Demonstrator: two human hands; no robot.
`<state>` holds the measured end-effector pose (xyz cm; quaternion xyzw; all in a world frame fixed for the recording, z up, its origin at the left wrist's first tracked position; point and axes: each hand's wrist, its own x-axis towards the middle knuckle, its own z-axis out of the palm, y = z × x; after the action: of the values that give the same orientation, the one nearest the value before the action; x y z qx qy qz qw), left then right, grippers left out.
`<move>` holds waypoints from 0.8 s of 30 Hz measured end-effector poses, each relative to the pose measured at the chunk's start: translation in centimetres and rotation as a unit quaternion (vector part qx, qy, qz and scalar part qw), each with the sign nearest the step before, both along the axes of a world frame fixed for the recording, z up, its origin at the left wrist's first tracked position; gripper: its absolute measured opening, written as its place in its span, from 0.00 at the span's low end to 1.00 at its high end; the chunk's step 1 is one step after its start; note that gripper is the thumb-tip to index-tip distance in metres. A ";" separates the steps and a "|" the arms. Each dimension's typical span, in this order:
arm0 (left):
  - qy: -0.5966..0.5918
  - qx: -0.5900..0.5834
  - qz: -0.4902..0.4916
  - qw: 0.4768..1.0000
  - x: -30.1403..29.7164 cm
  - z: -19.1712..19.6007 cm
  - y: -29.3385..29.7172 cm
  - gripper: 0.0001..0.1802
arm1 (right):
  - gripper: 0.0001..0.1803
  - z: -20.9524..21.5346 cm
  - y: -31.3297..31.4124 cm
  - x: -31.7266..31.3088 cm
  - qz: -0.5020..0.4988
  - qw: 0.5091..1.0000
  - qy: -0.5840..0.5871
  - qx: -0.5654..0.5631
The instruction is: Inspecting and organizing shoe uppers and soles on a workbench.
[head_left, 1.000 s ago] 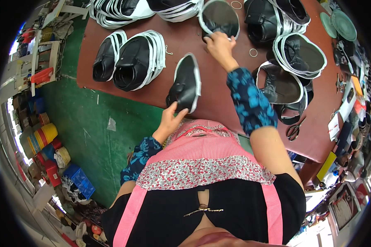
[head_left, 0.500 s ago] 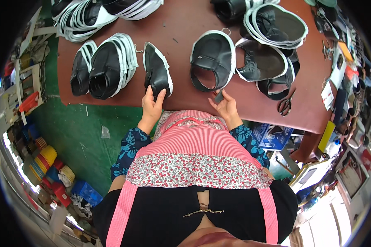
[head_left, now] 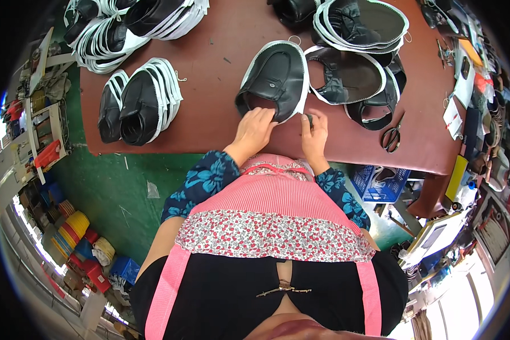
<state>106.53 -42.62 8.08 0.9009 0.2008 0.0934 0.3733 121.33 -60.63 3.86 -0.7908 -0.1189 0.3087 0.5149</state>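
My left hand (head_left: 254, 133) is closed on the opening edge of a black shoe upper (head_left: 277, 71) with white edging, which rests on the brown table in front of me. A small dark piece (head_left: 309, 120), whose kind I cannot make out, is pinched between the thumb and fingers of my right hand (head_left: 316, 136), beside the upper's lower right edge. Another upper with its dark inside showing (head_left: 360, 76) lies just right of it. Below that is a further black upper (head_left: 374, 113).
Stacked black uppers (head_left: 147, 102) stand at the table's left, with more piles (head_left: 167, 20) behind. Black-handled scissors (head_left: 391, 139) lie near the front right edge. A blue crate (head_left: 382, 184) sits below the table; tools and papers line the right side.
My left hand has moved right, carrying the upper it held from beside the left stack over to the one near my right hand. My right hand still pinches the small dark piece.
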 end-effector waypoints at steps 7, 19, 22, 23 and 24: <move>-0.074 0.287 0.032 0.955 -0.4 1.5 7.8 0.16 | 0.10 0.3 4.2 6.6 0.166 0.880 -0.432 -0.110; -0.089 0.231 0.058 0.967 3.1 -0.1 14.5 0.13 | 0.11 9.5 3.2 4.0 0.159 0.977 -0.139 0.029; -0.084 0.224 0.121 0.963 0.8 4.1 12.9 0.10 | 0.13 12.1 1.9 2.2 0.083 0.988 0.072 0.105; -0.073 0.230 0.139 0.960 -0.7 5.8 12.2 0.10 | 0.14 13.1 2.1 2.2 0.050 0.984 0.112 0.126; -0.061 0.237 0.156 0.957 -2.6 7.6 11.4 0.10 | 0.15 13.5 2.4 2.2 0.015 0.977 0.153 0.147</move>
<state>103.93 -31.20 15.65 0.9136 0.2874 0.2505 0.1413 123.54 -58.27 17.38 -0.6478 -0.0946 0.4132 0.6329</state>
